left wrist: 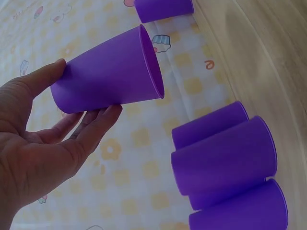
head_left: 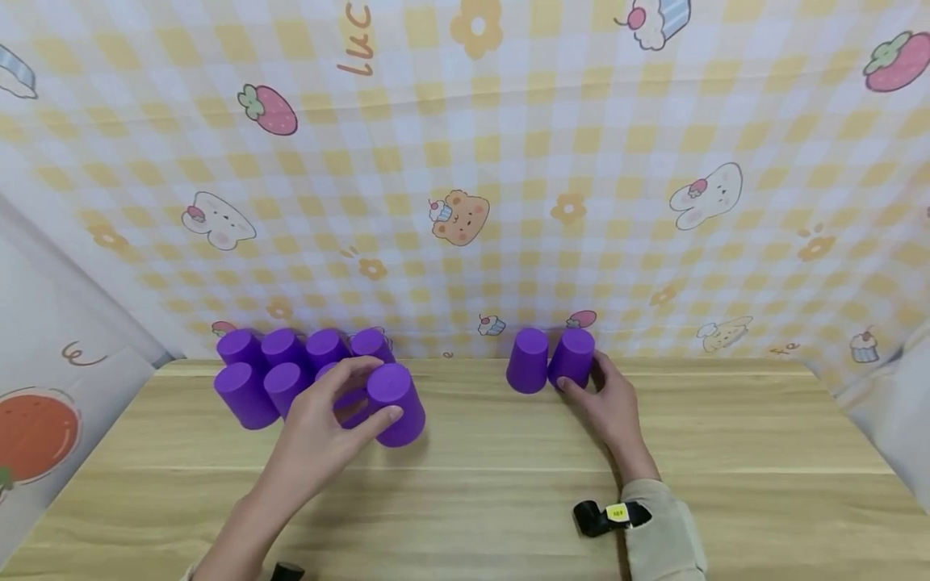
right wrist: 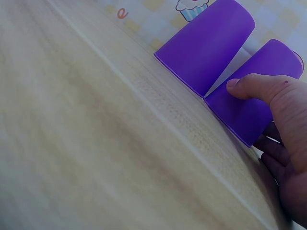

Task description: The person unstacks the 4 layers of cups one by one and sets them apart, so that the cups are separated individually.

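My left hand (head_left: 323,428) grips an upside-down purple cup (head_left: 395,407), thumb on one side and fingers on the other. In the left wrist view this cup (left wrist: 108,74) hangs above the table, its rim free of the surface. My right hand (head_left: 610,407) holds another inverted purple cup (head_left: 572,359), which stands on the table at the back. Close on its left is a second standing cup (head_left: 528,361); in the right wrist view their rims meet at the base. Two rows of inverted purple cups (head_left: 243,395) stand at the back left, partly hidden by my left hand.
A wood-grain table (head_left: 465,500) spans the work area. Right behind it hangs a yellow checked cloth (head_left: 407,161) with printed cartoons. The right sleeve (head_left: 661,524) carries a black strap device (head_left: 592,518) at the wrist.
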A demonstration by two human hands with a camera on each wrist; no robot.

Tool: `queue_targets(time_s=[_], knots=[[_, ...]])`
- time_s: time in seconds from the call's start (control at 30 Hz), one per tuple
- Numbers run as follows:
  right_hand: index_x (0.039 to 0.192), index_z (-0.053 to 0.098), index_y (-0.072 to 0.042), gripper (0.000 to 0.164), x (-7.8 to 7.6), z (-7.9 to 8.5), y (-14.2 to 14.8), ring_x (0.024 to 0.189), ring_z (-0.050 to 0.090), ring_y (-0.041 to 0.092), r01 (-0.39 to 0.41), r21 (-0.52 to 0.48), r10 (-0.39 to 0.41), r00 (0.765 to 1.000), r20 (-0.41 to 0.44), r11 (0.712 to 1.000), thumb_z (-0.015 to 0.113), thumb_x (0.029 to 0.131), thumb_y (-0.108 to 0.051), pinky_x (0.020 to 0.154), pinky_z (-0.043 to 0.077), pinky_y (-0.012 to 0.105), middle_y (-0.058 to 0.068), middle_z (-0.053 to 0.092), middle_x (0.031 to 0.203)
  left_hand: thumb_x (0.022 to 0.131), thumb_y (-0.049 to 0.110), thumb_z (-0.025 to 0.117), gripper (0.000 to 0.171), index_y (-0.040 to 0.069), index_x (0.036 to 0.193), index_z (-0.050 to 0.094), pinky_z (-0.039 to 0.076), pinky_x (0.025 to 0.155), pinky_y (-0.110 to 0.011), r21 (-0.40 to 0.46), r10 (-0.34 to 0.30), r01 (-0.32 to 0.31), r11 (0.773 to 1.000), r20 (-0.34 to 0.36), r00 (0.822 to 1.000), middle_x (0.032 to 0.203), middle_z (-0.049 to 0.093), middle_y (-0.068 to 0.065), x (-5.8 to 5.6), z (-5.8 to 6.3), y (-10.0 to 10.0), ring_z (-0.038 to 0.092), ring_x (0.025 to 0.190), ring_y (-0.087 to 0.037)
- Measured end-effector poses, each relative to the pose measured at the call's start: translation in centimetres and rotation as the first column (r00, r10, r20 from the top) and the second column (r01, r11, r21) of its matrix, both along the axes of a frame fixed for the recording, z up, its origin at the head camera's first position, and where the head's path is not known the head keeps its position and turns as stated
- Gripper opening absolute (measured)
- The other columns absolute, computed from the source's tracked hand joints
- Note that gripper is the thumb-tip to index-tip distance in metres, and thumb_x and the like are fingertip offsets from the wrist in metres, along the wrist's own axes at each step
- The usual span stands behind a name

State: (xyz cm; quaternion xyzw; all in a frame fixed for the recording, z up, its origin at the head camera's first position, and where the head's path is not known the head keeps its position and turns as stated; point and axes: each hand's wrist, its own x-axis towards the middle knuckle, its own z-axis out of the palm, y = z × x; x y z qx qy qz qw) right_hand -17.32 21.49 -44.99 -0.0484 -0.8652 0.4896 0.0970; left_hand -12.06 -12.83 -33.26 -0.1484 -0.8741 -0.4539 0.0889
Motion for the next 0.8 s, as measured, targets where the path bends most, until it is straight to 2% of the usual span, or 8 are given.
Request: queue_targets(time_s=[0.33, 0.43, 0.67, 0.8], knots=[[0.136, 0.039, 0.002, 0.068, 0.1, 0.0, -0.1, 0.125, 0.041, 0.038, -0.002, 0.006, 0.002, 1.000, -0.010, 1.000, 0.071, 0.083, -0.026, 0.104, 0.034, 0.042, 0.026, 0.044, 0.134, 0.075, 0.016, 0.079, 0.047, 0.012, 0.116, 0.058, 0.054, 0.078, -0.031, -0.046, 0.051, -0.053, 0.998, -0.047, 0.998, 0.110, 0.062, -0.002, 0.7, 0.0, -2.1, 0.060, 0.101, -0.019], [0.137, 0.039, 0.002, 0.069, 0.1, 0.1, 0.0, 0.125, 0.041, 0.037, -0.003, 0.000, 0.003, 1.000, 0.000, 1.000, 0.071, 0.083, -0.027, 0.105, 0.034, 0.042, 0.026, 0.043, 0.134, 0.075, 0.014, 0.079, 0.048, 0.011, 0.117, 0.058, 0.053, 0.078, -0.028, -0.041, 0.067, -0.070, 0.997, -0.057, 0.996, 0.110, 0.062, -0.002, 1.1, 0.1, -2.8, 0.060, 0.100, -0.017], [0.136, 0.039, 0.002, 0.069, 0.1, 0.2, 0.0, 0.125, 0.041, 0.038, -0.002, 0.003, 0.002, 1.000, 0.003, 1.000, 0.071, 0.083, -0.028, 0.105, 0.034, 0.042, 0.027, 0.043, 0.134, 0.074, 0.012, 0.080, 0.051, 0.010, 0.119, 0.057, 0.051, 0.075, -0.016, -0.045, 0.145, -0.148, 0.988, -0.053, 0.988, 0.111, 0.059, -0.004, 2.2, 0.0, -4.9, 0.056, 0.096, 0.003], [0.137, 0.038, 0.002, 0.070, 0.0, 0.0, -0.1, 0.124, 0.041, 0.038, 0.003, 0.008, -0.003, 1.000, 0.006, 1.000, 0.071, 0.083, -0.027, 0.104, 0.034, 0.043, 0.027, 0.043, 0.135, 0.074, 0.013, 0.079, 0.050, 0.010, 0.119, 0.057, 0.050, 0.072, -0.012, -0.064, 0.190, -0.193, 0.979, -0.051, 0.980, 0.113, 0.058, -0.005, 2.6, -0.3, -6.3, 0.054, 0.094, 0.007]])
